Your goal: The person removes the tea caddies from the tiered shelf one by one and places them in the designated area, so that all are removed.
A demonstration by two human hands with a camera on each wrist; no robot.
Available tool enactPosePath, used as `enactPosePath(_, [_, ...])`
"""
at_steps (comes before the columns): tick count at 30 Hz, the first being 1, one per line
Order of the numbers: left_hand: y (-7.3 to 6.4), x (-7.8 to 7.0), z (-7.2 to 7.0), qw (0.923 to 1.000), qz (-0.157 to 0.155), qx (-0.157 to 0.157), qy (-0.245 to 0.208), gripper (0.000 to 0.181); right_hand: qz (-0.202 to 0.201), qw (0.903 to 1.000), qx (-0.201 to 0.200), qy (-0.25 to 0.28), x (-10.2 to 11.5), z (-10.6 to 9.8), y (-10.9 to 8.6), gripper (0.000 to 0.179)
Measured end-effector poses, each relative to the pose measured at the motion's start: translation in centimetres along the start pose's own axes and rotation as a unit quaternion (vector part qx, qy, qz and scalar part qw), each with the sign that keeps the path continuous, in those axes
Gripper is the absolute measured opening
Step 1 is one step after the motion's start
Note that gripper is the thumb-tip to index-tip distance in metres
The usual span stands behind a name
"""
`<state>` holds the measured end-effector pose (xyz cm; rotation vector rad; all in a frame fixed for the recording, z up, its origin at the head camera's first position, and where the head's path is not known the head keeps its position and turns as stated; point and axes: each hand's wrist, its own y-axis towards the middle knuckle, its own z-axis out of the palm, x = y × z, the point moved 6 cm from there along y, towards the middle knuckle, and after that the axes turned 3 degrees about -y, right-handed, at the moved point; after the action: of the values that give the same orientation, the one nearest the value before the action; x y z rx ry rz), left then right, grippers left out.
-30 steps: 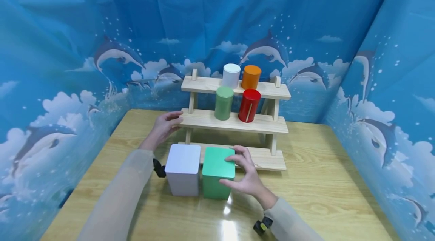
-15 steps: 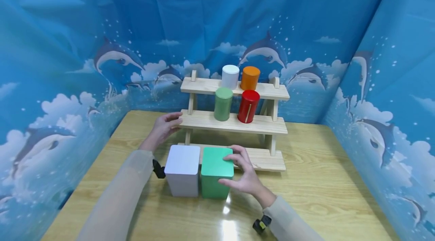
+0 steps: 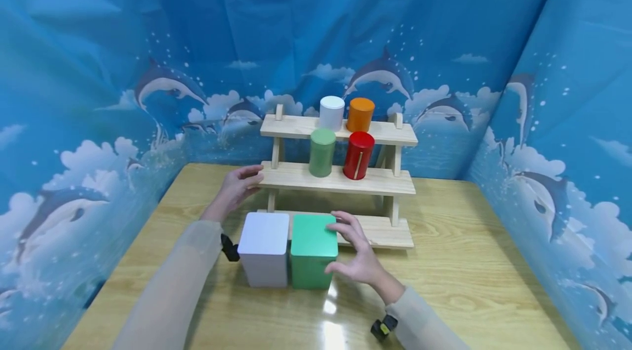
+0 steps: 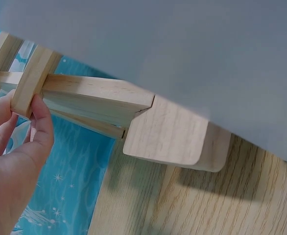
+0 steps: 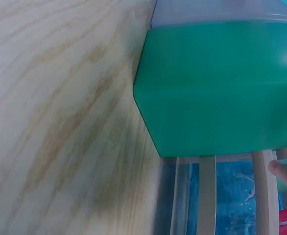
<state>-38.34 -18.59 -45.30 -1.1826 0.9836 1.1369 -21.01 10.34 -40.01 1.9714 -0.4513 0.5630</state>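
Observation:
My left hand (image 3: 236,190) is at the left end of a three-tier wooden display shelf (image 3: 288,175). In the left wrist view, thumb and fingers pinch the end of the middle board (image 4: 32,81). A green box (image 3: 313,270) stands on the table before the shelf, close beside a pale lavender-white box (image 3: 266,269). Spread around the green box's right side is my right hand (image 3: 362,257), fingertips by its top edge and thumb by its front right corner. Whether they touch the box cannot be told. The right wrist view shows only part of that hand, at the edge.
On the top tier stand a white canister (image 3: 331,114) and an orange canister (image 3: 360,115). The middle tier bears a green canister (image 3: 322,153) and a red canister (image 3: 359,156). A blue dolphin-print curtain (image 3: 306,21) encloses the wooden table (image 3: 459,262) at the back and sides.
My right thumb has moved slightly right, off the green box's front face, and the right hand has spread wider. The left hand keeps its place on the shelf. The head view has shifted a little.

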Motion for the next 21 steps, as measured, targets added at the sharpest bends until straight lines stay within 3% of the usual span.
enactPosePath(8, [0.0, 0.0, 0.0, 1.0000, -0.004, 0.001, -0.004, 0.045, -0.019, 0.9989, -0.014, 0.040, -0.1, -0.9, -0.1, 0.071])
enactPosePath(11, [-0.6, -0.4, 0.3, 0.9999, -0.011, 0.006, -0.005, 0.045, -0.027, 0.9987, -0.019, 0.040, -0.2, -1.3, -0.3, 0.069])
enactPosePath(21, [-0.2, 0.0, 0.1, 1.0000, -0.002, 0.001, 0.001, 0.045, -0.038, 0.9983, -0.040, 0.019, -1.2, -2.7, -0.9, 0.056])
